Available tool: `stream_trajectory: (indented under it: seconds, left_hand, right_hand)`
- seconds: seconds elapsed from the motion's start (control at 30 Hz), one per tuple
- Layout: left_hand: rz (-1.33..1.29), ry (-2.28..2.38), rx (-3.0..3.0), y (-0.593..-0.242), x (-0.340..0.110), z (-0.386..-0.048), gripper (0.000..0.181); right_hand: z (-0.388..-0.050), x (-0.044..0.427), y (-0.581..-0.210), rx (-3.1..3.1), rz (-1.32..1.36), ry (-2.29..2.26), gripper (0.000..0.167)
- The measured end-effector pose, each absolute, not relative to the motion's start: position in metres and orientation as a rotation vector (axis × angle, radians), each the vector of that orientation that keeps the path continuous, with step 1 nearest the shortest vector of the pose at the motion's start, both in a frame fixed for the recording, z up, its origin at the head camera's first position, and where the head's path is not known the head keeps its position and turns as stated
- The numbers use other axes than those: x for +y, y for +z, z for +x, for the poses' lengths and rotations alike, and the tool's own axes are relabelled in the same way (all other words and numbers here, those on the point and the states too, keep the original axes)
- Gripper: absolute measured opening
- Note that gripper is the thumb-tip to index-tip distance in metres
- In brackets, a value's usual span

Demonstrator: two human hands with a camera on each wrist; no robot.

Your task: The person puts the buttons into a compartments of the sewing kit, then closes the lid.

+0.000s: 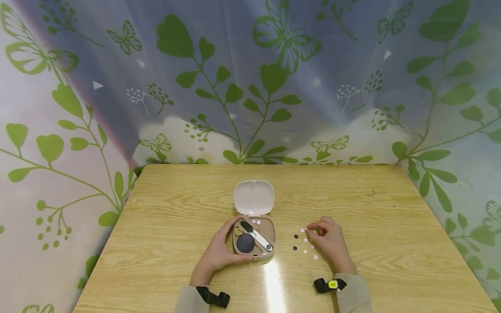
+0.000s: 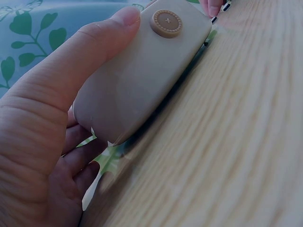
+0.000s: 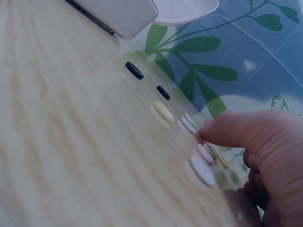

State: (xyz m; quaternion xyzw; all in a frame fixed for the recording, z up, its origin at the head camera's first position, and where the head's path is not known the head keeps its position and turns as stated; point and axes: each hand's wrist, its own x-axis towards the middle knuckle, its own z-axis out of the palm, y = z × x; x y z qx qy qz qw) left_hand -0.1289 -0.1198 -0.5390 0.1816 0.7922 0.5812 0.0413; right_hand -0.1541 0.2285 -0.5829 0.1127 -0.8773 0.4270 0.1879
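Note:
A beige sewing box [image 1: 272, 232] stands on the table with its lid [image 1: 254, 198] raised. My left hand [image 1: 218, 250] grips its left side, the thumb at the front near a round button-shaped clasp [image 2: 167, 22]. Inside lie a black-and-white folded tool [image 1: 256, 236], a dark ball [image 1: 245, 243], a gold ring [image 1: 238, 231] and two small pale buttons [image 1: 256, 222]. To the right, my right hand [image 1: 330, 239] has its bent thumb and forefinger at a white button [image 1: 302, 230]; whether they pinch it is hidden. The thumb [image 3: 222, 130] covers the fingertips in the right wrist view.
Several loose buttons lie around the right hand, among them two black ones [image 3: 134, 70], a cream one [image 3: 164, 112], a pink one [image 3: 205, 154] and a white one [image 3: 202, 170]. A leaf-patterned curtain [image 1: 250, 108] hangs behind the wooden table [image 1: 156, 208].

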Motion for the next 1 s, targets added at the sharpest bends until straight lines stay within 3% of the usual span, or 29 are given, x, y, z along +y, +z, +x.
stream_trajectory:
  seconds: [1.0]
  left_hand:
    - [0.548, 1.746, 2.449, -0.538, -0.119, -0.129, 0.113]
  right_hand:
    - [-0.158, 0.224, -0.571, -2.44, 0.289, 1.254, 0.015]
